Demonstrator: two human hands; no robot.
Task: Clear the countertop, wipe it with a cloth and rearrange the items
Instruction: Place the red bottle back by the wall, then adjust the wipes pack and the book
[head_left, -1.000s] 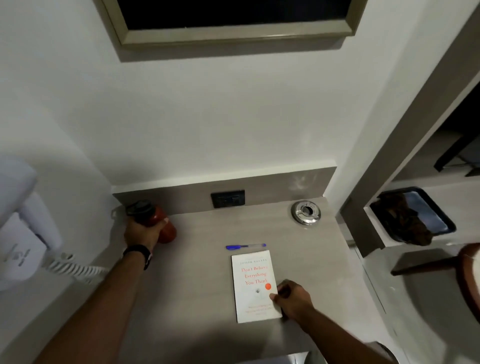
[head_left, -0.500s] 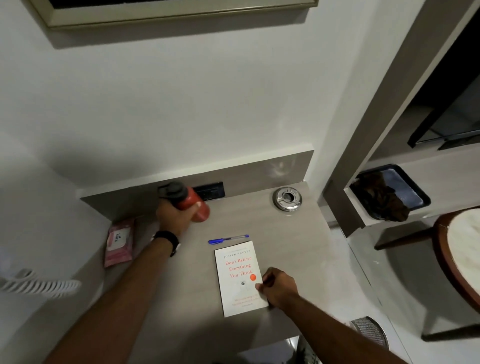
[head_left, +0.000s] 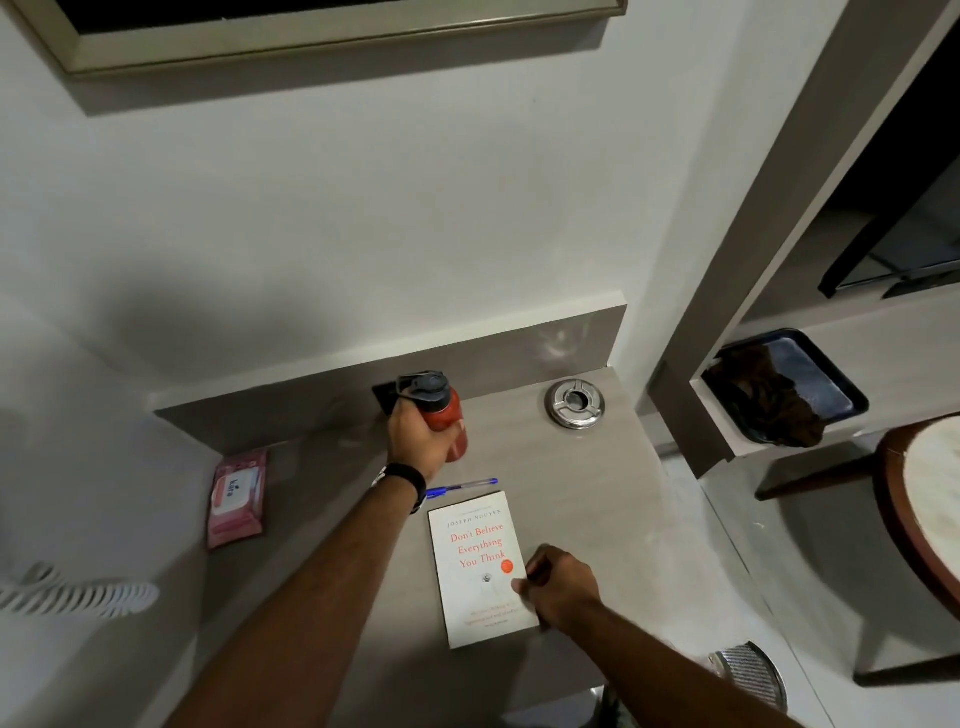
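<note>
Steel ashtray (head_left: 574, 405) beside red bottle (head_left: 445, 418)

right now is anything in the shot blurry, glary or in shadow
Head view: wide-angle bending curves the wall edges; the coiled cord at the left edge is smeared; a soft glare patch sits on the backsplash above the ashtray; the countertop darkens under the arms; the book title reads sharp.
</note>
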